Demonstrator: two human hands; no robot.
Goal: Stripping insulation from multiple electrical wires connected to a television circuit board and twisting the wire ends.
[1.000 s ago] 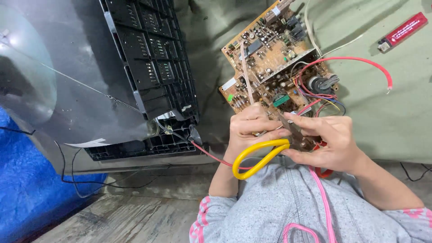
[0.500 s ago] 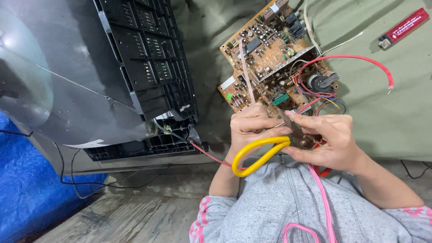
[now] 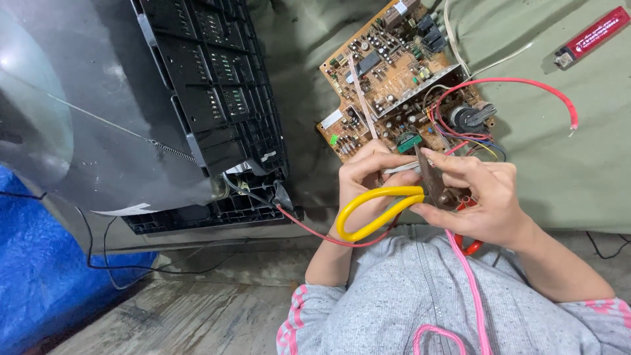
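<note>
My left hand (image 3: 368,174) grips a flat pale ribbon cable (image 3: 360,89) that runs up to a brown circuit board (image 3: 394,75) lying on the green cloth. My right hand (image 3: 480,197) holds a pair of scissors (image 3: 430,181) with a yellow handle loop (image 3: 374,213) and a red one partly hidden under my palm. The blades point at the cable between my hands. A thick red wire (image 3: 526,85) curves off the board to the right.
A grey picture tube (image 3: 79,125) rests in a black plastic casing (image 3: 217,98) at the left, with a thin red wire (image 3: 309,227) running from it toward my hands. A red lighter (image 3: 590,36) lies at the top right. Blue tarp (image 3: 39,276) covers the lower left.
Both hands have stayed in place with the scissors and cable; only small shifts of the fingers and view.
</note>
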